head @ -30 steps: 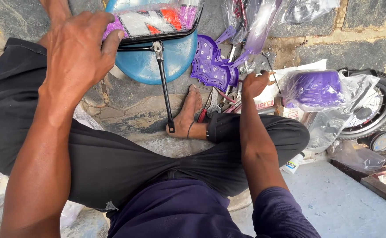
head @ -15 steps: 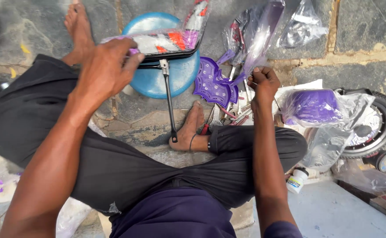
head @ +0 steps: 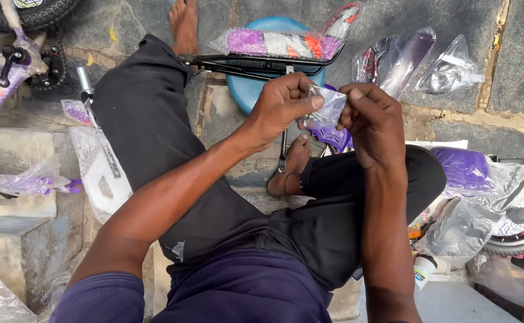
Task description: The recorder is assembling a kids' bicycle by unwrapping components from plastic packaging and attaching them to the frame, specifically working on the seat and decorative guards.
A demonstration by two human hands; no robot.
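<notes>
The person sits cross-legged in black trousers (head: 226,203), both arms reaching forward over the lap. Above the knees the left hand (head: 283,107) and right hand (head: 372,122) meet, each pinching one side of a small clear bag (head: 329,107). The bag is crumpled, glossy plastic with pale reflections; its contents cannot be made out. The left thumb and forefinger clamp its left edge, the right fingertips its right edge, so it is stretched between them, held in the air over the crossed ankles.

Just under the bag a purple part (head: 334,137) shows below the hands, beside a bare foot (head: 292,170). Right of the right knee lies a purple seat (head: 465,170) in plastic wrap, with a wheel (head: 522,227) beyond it.

Farther off, a black rack (head: 256,63) crosses a blue stool (head: 250,90), a colourful wrapped piece (head: 280,43) lying on top. More clear bags (head: 453,69) rest on the stone paving (head: 513,78) at the far right, a tyre (head: 40,12) at far left.
</notes>
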